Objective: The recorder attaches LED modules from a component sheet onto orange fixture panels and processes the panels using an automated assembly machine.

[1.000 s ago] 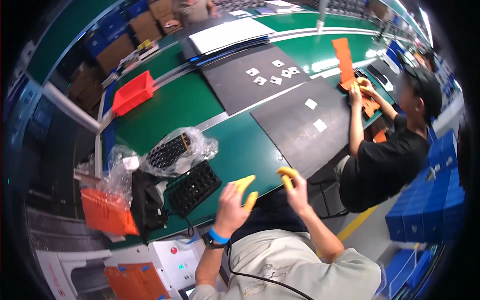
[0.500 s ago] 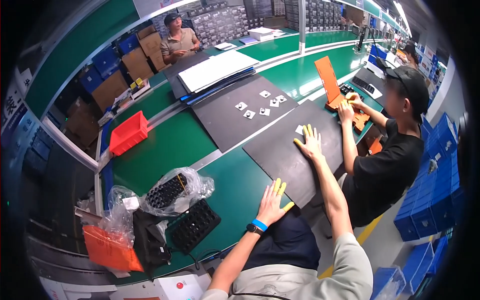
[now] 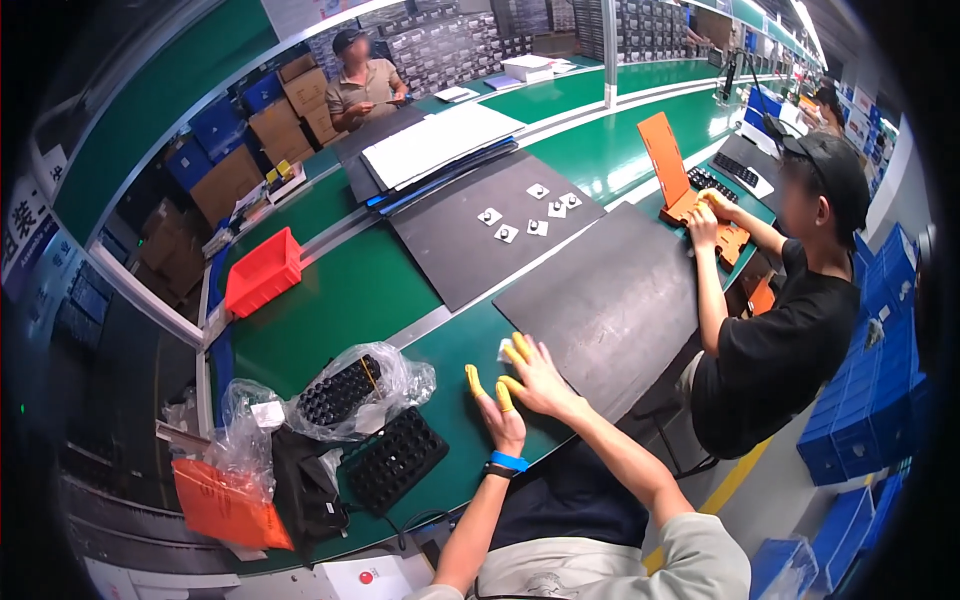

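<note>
My right hand (image 3: 541, 384), with yellow finger covers, is over the near left corner of the near dark mat (image 3: 620, 300). At its fingertips is a small white square piece (image 3: 504, 351), partly covered by the fingers, which seem to grip it. My left hand (image 3: 502, 418) hovers just to the left, above the green table, its yellow-covered fingers apart and nothing visible in them. On the farther dark mat (image 3: 440, 245) lie several small white square pieces with dark round centres (image 3: 506, 233).
To the left are a black tray with round pockets (image 3: 395, 458), a bagged black tray (image 3: 340, 390), an orange bag (image 3: 230, 505) and a red bin (image 3: 264, 272). White sheets (image 3: 440, 145) lie stacked at the back. At right a co-worker (image 3: 790, 330) handles an orange fixture (image 3: 665, 160).
My right hand has moved left and nearer from the middle of the near mat, and the white square piece has come with it. My left hand has shifted slightly left and turned, its fingers raised.
</note>
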`<state>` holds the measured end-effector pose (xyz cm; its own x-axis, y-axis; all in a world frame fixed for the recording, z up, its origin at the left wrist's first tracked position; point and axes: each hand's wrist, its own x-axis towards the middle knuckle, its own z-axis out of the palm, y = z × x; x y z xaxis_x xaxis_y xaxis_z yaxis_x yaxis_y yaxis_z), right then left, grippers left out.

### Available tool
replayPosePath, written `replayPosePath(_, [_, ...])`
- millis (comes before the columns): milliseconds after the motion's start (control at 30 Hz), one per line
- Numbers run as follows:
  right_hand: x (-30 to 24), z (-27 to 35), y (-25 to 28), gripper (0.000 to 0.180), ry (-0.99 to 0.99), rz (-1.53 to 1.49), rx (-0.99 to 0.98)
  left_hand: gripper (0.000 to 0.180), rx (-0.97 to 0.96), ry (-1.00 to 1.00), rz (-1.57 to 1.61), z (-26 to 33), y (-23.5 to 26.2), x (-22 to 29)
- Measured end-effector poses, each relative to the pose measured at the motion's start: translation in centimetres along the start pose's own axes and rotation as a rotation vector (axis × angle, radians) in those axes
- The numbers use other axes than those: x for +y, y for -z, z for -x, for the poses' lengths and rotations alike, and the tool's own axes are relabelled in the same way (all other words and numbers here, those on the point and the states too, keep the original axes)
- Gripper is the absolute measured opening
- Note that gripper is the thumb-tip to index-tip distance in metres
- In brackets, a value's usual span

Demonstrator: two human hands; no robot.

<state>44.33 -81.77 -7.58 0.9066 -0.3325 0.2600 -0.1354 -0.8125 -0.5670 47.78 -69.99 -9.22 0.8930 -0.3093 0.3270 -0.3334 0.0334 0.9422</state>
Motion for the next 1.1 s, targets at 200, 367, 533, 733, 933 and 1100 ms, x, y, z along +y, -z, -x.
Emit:
replayPosePath(200, [-2.0, 5.2, 5.4, 0.068, -0.204, 0.038, 0.496, 0.072, -0.244, -0.155, -0.790, -1.7, 1.1, -0.4])
replayPosePath(367, [4.3, 13.8, 5.1, 0.095, -0.678, 0.193, 0.772, 0.070, -0.278, -0.226, -0.995, -2.1, 0.7, -0.9])
replayPosePath(533, [13.1, 17.3, 4.2, 0.027, -0.966, -0.921, 0.602, 0.070, -0.272, -0.215, -0.945, -2.3, 0.6, -1.4])
replayPosePath(733, [12.2, 16.9, 5.1, 0.032, -0.906, -0.738, 0.563, 0.073, -0.260, -0.177, -0.925, -2.1, 0.7, -1.7])
replayPosePath(933, [11.2, 16.7, 5.5, 0.039, -0.899, -0.925, 0.604, 0.074, -0.253, -0.196, -0.913, -2.0, 0.9, -1.9])
replayPosePath(1100, [10.5, 16.8, 5.4, 0.039, -0.857, -0.976, 0.596, 0.073, -0.266, -0.200, -0.914, -1.9, 0.7, -1.7])
